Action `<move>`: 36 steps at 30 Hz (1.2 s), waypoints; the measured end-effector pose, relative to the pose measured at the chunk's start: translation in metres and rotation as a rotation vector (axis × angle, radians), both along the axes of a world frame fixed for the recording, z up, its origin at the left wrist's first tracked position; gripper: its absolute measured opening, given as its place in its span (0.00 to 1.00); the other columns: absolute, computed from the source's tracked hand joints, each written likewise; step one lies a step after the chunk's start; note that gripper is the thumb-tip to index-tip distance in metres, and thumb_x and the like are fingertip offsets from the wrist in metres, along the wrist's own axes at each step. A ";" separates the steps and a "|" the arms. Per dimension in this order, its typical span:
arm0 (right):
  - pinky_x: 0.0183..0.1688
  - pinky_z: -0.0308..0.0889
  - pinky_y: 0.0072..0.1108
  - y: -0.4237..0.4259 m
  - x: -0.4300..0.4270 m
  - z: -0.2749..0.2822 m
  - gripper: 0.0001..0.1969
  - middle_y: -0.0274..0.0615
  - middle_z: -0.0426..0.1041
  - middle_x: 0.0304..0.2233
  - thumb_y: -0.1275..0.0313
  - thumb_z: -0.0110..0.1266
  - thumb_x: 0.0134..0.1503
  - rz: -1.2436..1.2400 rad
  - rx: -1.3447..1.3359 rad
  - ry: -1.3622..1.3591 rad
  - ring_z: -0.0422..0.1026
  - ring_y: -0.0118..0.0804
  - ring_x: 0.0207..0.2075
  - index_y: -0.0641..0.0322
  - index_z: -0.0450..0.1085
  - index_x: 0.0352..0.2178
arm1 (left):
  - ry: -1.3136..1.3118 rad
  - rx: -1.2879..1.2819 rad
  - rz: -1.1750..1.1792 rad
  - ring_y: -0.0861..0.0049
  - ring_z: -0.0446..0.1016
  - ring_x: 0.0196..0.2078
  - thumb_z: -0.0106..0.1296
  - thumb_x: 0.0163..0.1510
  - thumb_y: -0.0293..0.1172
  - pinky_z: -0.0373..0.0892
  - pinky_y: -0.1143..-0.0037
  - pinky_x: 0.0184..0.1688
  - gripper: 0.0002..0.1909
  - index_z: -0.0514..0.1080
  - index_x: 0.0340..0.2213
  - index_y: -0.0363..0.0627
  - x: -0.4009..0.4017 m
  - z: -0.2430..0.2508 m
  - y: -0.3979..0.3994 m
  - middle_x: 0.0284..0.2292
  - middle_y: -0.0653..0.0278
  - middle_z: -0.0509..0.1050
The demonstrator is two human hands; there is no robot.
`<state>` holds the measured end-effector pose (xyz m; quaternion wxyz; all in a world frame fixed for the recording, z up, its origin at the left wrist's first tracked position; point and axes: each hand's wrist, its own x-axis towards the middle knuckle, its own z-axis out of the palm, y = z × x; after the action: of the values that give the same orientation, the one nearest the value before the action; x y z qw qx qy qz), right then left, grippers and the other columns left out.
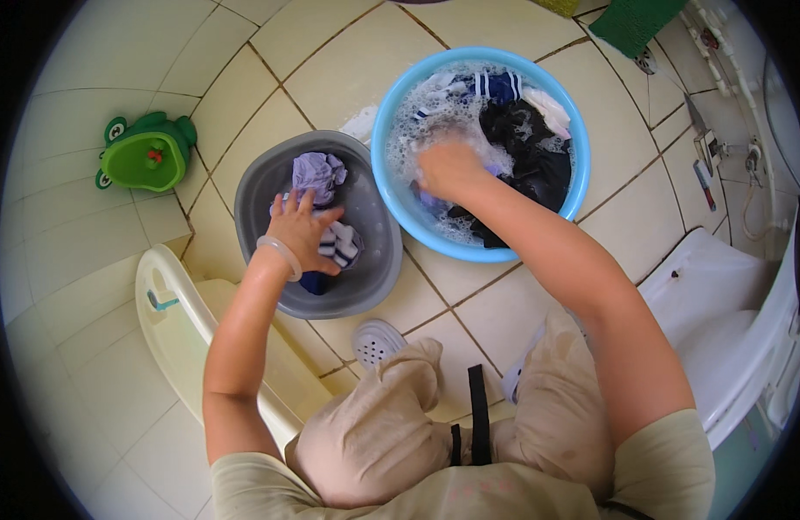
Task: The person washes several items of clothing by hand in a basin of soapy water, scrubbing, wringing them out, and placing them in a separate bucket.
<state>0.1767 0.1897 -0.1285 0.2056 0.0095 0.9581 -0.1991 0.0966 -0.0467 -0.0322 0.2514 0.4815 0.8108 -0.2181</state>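
Note:
My left hand (302,231), a pale bangle on its wrist, is over the grey plastic basin (380,273) with fingers spread. Under and beside it lie a crumpled lilac cloth (316,174) and a white-and-navy striped cloth (342,244). My right hand (448,162) reaches into the light-blue round basin (385,201) of soapy water. Foam and motion blur hide its fingers, so its grip is unclear. Near that wrist a purple cloth (433,203) shows through the suds. Black cloth (536,156), a navy cloth with white stripes (500,86) and a pale pink cloth (548,112) are soaking there too.
The two basins stand side by side on the tiled floor (348,71). On the left are a green frog-shaped potty (146,162) and a cream baby bathtub (178,305). At the right are a white ceramic fixture (705,279), pipes (718,52) and a brush (704,185).

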 end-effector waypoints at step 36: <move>0.40 0.63 0.38 0.076 0.036 -0.053 0.20 0.51 0.70 0.36 0.58 0.55 0.47 -0.239 0.201 0.279 0.68 0.47 0.39 0.51 0.70 0.42 | -0.092 0.534 0.123 0.45 0.50 0.58 0.56 0.42 0.33 0.54 0.61 0.58 0.36 0.57 0.53 0.37 0.050 -0.111 0.155 0.56 0.41 0.49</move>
<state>0.2131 0.2656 -0.1813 0.0438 0.1161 0.9844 -0.1247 0.1470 0.1087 -0.1434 0.1651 0.4899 0.8550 0.0413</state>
